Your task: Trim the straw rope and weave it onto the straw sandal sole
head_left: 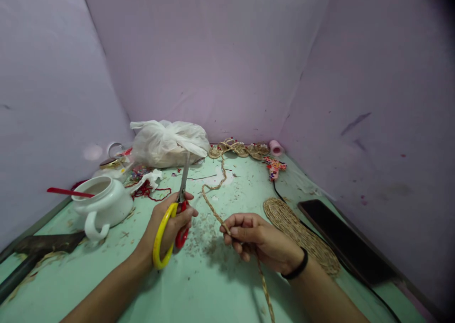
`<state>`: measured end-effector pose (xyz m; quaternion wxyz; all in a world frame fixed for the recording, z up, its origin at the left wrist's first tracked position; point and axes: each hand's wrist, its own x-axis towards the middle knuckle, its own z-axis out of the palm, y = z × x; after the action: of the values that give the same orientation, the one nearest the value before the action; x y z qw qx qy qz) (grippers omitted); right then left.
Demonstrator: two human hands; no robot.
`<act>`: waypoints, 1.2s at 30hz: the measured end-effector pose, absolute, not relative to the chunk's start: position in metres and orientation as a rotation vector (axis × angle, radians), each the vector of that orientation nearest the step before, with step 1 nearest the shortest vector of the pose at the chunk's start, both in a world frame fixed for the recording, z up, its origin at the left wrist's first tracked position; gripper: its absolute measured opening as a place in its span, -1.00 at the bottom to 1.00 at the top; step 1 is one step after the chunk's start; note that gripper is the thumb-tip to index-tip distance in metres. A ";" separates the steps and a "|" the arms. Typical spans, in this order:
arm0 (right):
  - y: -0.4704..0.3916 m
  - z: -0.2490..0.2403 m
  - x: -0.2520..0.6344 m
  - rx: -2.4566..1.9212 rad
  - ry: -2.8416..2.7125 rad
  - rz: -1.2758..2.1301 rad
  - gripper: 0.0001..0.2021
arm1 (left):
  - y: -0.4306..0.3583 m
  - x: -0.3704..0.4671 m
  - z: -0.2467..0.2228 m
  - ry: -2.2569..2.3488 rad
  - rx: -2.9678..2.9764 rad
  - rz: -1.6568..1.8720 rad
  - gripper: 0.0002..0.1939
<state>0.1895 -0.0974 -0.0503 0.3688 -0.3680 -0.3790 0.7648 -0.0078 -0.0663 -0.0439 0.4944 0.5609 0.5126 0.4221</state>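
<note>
My left hand (175,218) is wrapped round a pair of scissors (164,235) with one yellow and one red handle; the blades point up and away and look closed. Left of centre it hovers over the table. My right hand (250,235), with a black band at the wrist, pinches a braided straw cord (213,210) between thumb and fingers. From the pinch the cord winds away to the back of the table, and its other part hangs down toward the near edge. Beside my right forearm lies a coiled oval straw mat (302,235).
A white pot (113,202) with a red stick stands left, near a dark-bladed tool (39,249). A white plastic bag (167,145), woven straw pieces (240,148) and a pink roll (276,147) line the back. At right lie a patterned glue gun (274,167) and dark phone-like slab (348,242).
</note>
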 end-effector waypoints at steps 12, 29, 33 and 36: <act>-0.105 -0.062 0.171 -1.075 -1.188 1.856 -0.71 | -0.068 0.020 -0.057 1.012 0.809 1.133 -0.53; -0.116 -0.079 0.148 -1.285 -1.453 1.140 -0.87 | -0.071 0.022 -0.050 0.989 0.816 1.370 -0.72; -0.115 -0.079 0.147 -1.209 -1.296 1.391 -0.82 | -0.068 0.022 -0.055 0.991 0.806 1.357 -0.71; -0.113 -0.078 0.146 -1.122 -1.169 1.562 -0.75 | -0.066 0.020 -0.056 1.025 0.826 1.377 -0.70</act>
<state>0.1461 -0.1127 -0.0780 0.4306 -0.4500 -0.4688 0.6264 0.0203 -0.0664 -0.0558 0.5794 0.3534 0.4386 0.5891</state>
